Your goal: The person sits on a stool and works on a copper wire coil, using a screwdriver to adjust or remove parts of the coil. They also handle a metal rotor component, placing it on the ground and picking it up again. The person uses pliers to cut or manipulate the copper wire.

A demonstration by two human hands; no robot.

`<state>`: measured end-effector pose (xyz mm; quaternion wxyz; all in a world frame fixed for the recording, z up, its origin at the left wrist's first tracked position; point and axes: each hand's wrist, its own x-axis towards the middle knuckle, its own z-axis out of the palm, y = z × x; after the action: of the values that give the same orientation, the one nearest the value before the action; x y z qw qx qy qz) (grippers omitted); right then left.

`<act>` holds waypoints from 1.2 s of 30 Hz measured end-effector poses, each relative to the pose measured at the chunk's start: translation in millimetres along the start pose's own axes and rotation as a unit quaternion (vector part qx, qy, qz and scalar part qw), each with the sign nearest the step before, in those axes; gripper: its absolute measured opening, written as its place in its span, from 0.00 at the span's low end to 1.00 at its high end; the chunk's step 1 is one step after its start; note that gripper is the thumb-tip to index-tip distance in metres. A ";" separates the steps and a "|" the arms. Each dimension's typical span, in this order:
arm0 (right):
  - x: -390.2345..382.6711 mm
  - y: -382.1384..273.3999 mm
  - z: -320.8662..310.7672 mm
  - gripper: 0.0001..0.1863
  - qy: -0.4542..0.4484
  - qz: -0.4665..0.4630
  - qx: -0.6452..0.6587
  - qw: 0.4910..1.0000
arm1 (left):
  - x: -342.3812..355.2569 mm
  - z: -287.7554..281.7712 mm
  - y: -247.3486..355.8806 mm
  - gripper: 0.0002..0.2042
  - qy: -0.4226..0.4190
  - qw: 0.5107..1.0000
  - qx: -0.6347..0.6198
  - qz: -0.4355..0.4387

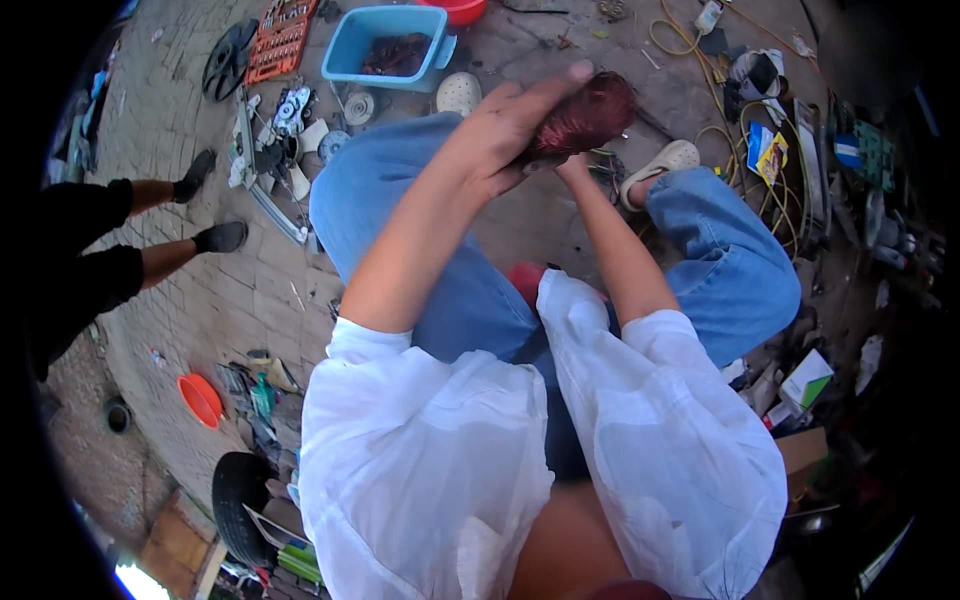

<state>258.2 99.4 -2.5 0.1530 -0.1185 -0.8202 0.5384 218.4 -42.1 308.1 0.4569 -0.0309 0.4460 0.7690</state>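
Observation:
A thick bundle of reddish-brown copper wire (592,118) is raised in front of me, above the ground between my feet. My left hand (500,130) is closed round its left side, the thumb reaching along the top edge. Just under the bundle, the wrist of my right hand (573,168) shows. That hand's fingers are hidden behind the bundle, so their grip cannot be made out. Beyond my left knee stands a light blue plastic basin (440,45) with more dark reddish wire (397,55) in it.
Left of the basin lie an orange tool case (280,40) and metal parts (290,110). A yellow cord (705,70) and scrap cover the ground at right. Another person's shoes (220,237) are at left, near a red-orange bowl (200,401) and a tyre (240,505).

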 end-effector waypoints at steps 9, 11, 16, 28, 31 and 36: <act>28.4 -24.9 30.0 0.50 -0.021 0.127 -0.063 0.990 | 12.4 -35.1 60.2 0.22 0.083 0.991 0.092 0.056; 36.1 -12.0 37.2 0.50 -0.016 0.138 -0.058 0.989 | 20.9 -46.3 72.3 0.22 0.102 0.989 0.102 0.025; 66.5 21.5 62.3 0.49 -0.010 0.152 -0.060 0.986 | 57.9 -52.8 91.8 0.22 0.146 0.973 0.179 0.010; 138.7 88.2 110.2 0.49 0.052 0.187 -0.194 0.962 | 166.9 -150.8 57.2 0.26 0.306 0.951 0.045 0.009; 145.7 90.9 114.0 0.46 -0.012 0.162 -0.207 0.965 | 153.3 -195.4 44.3 0.29 0.204 0.979 -0.019 0.005; 138.7 97.1 98.8 0.38 -0.111 0.035 -0.203 0.972 | 125.9 -217.3 20.2 0.28 0.224 0.967 -0.115 0.049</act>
<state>95.4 103.6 -111.6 0.0145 -0.1154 -0.9194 0.3758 52.3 -116.0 133.7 0.3006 -0.2326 0.4465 0.8100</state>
